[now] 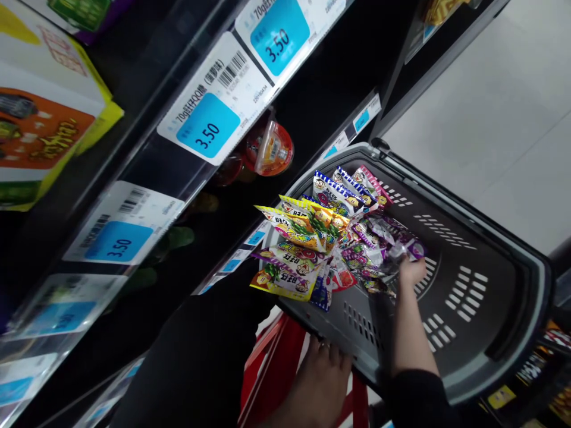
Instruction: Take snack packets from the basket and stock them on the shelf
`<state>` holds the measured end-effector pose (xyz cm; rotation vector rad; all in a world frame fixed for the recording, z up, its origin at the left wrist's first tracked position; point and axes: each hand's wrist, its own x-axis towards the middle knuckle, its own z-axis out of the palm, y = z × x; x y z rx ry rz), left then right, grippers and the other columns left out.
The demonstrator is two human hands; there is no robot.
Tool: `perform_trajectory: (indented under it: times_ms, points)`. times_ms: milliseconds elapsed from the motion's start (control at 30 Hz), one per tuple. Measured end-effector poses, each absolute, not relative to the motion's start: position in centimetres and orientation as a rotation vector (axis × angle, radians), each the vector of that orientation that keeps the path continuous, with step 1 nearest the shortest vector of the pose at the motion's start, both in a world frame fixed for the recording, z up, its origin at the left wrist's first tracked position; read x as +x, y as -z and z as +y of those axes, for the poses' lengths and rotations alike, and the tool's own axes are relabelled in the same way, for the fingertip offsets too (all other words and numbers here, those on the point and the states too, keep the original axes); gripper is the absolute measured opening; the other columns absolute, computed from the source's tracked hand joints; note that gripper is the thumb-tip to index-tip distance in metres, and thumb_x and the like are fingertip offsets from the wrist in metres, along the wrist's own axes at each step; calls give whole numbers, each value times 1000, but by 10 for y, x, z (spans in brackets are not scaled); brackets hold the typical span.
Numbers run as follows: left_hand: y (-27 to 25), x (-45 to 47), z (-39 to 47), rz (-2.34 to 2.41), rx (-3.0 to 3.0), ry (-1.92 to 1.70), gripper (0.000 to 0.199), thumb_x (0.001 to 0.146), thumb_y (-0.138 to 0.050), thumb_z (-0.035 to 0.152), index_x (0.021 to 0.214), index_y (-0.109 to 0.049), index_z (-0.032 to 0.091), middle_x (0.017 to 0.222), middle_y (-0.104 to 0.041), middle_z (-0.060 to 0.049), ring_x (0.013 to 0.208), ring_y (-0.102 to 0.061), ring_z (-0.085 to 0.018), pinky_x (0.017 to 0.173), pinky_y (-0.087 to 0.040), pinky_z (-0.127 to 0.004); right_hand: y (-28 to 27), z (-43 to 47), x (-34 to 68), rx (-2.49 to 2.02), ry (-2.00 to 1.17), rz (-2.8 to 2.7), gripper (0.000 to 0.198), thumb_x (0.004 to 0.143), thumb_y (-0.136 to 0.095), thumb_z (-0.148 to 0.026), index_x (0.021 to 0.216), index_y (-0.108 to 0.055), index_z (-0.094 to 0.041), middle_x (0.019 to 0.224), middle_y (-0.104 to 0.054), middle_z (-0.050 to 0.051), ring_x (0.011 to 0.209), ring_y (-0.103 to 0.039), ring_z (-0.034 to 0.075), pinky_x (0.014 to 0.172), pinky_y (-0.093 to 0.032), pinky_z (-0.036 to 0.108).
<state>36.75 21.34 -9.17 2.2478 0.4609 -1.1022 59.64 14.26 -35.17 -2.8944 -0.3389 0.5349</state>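
A grey shopping basket [473, 238] with slotted sides holds a fan of gummy candy bags. Inside it, my right hand [413, 270] is closed on a purple candy bag [392, 244] at the near end of the pile. Yellow bags [307, 223], blue-and-white bags [336, 193] and a pink-edged bag [372, 181] lie beyond and to the left. My left hand [328, 359], with a ring on one finger, is at the basket's lower edge. Its fingers look curled against that edge, and their tips are hidden.
A dark store shelf with price tags [207, 128] runs diagonally along the left. Red jelly cups [274, 148] sit on the level under it. A boxed product [49, 119] stands at upper left. Pale floor tiles [499, 131] show at upper right; a red-and-white item [272, 362] is below the basket.
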Motion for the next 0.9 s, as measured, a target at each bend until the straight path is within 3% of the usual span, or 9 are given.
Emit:
perform_trajectory:
  times_ms: [167,333,533,733,900]
  points:
    - [95,367,211,499,2243,1130,32,83,-40,23,109,-55,13,103,-62,-16,99,-53,-26,90,-32,-47,308,138,586,-2898,-58,37,53,80,-36,-46,115,-45,-7,102,-56,25,95,-53,36,79,-40,43]
    - [92,366,212,484,2256,1086,35,83,-38,19,113,-54,12,103,-62,-15,101,-52,-27,91,-31,-47,310,179,613,-2631,-188,-385,42,79,-42,-44,96,-58,-9,92,-61,17,89,-56,27,79,-40,34]
    - [89,366,216,430,2244,1085,38,83,-38,19,118,-50,12,104,-61,-16,100,-52,-26,90,-31,-47,342,221,631,-2558,-540,-502,39,72,-50,-39,94,-62,-9,87,-65,14,85,-59,26,76,-41,32]
    - [93,364,212,458,2252,1084,39,83,-38,22,119,-49,11,104,-61,-17,103,-50,-28,90,-31,-48,334,186,624,-2451,-263,-441,38,75,-47,-40,88,-62,-8,87,-64,14,85,-58,23,77,-42,30]
    - [92,364,212,454,2255,1085,37,84,-36,19,117,-51,12,104,-62,-16,101,-52,-26,91,-30,-47,327,185,614,-2381,-314,-482,37,73,-51,-42,80,-64,-8,79,-64,12,77,-58,21,74,-43,29]
